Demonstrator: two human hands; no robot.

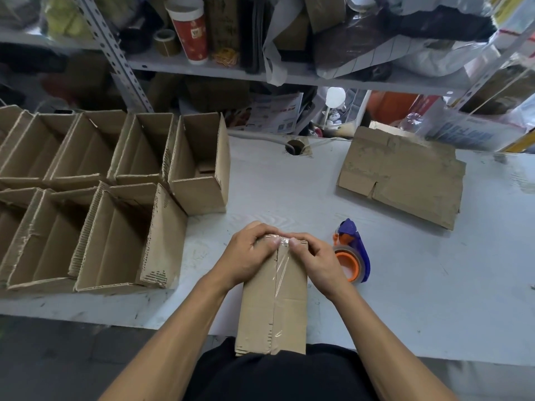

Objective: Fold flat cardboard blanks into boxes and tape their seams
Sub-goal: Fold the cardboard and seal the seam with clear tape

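A folded cardboard box (275, 308) lies in front of me, its near end against my body, with a strip of clear tape along its middle seam. My left hand (249, 253) and my right hand (314, 261) both curl over the box's far end, thumbs pressing the tape down over the edge. A blue and orange tape dispenser (351, 251) sits on the white table (405, 285) just right of my right hand. A stack of flat cardboard blanks (402, 175) lies at the back right.
Several open assembled boxes (95, 192) stand in rows on the table's left side. Metal shelving (231, 68) behind the table holds a red cup, tape rolls, bags and clutter. A round cable hole (295, 147) sits at the table's far edge.
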